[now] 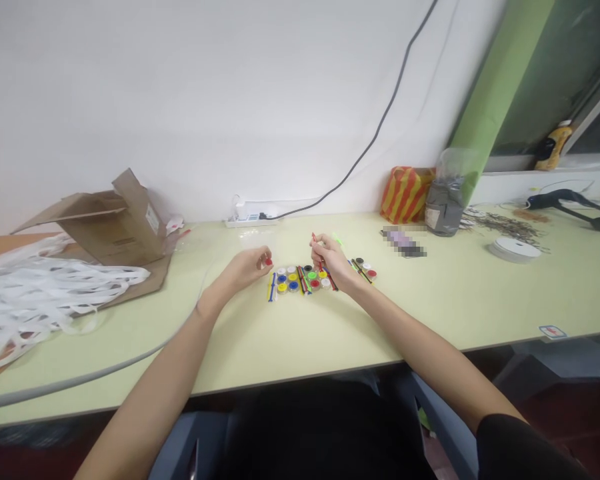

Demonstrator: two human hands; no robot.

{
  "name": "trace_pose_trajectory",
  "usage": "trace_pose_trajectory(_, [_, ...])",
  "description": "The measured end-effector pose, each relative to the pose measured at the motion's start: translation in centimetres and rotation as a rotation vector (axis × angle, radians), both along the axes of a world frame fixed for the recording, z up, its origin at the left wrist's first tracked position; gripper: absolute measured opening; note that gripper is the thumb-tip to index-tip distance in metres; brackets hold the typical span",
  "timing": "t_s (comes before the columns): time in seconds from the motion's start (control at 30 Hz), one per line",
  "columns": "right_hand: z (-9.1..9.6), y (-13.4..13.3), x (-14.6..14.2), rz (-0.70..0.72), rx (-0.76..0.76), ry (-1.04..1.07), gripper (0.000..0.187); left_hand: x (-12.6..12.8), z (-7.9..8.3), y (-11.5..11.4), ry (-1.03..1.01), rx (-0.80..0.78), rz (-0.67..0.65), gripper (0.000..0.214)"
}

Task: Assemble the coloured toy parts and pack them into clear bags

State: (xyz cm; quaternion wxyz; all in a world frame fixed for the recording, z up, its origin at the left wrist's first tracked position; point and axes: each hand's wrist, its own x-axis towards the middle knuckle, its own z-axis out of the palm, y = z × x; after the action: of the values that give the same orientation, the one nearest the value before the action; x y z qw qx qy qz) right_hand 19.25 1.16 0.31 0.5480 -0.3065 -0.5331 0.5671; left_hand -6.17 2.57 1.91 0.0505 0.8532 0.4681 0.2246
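Passage, as I see it: bare tabletop [300, 347] between the forearms [175, 353], and a gap over the coloured discs [293, 287] between left hand [253, 262] and right hand [331, 260]. Obstacles, left: grey cable [80, 381], heaped white straps [93, 277], cardboard box [117, 230]. Behind: power strip [250, 221]. Right: striped bag [404, 195], filled plastic bag [443, 207], white spool [515, 250].

Left arm [165, 360] and right arm [420, 333] stretch forward, left hand [253, 264] and right hand [332, 260] apart, fingers [263, 252] bent into pinches.
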Motion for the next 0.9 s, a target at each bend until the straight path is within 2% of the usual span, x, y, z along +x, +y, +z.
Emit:
trace_pose_trajectory(0.13, [0.2,-0.1,0.1,-0.005,-0.009,-0.009,0.028,-1.0,0.3,0.3,0.106,-0.083,0.066,0.022])
trace_pose_trajectory(0.33, [0.5,-0.3,0.2,-0.018,0.013,-0.051,0.028,-2.3,-0.3,1.2,0.127,-0.100,-0.010,0.026])
trace_pose_trajectory(0.53, [0.4,-0.3,0.3,-0.033,0.020,-0.080,0.027,-2.3,-0.1,1.0,0.162,-0.174,0.100,0.029])
trace_pose_trajectory(0.9, [0.4,-0.2,0.2,-0.033,0.031,-0.099,0.025,-2.4,-0.3,1.5,0.188,-0.191,0.082,0.024])
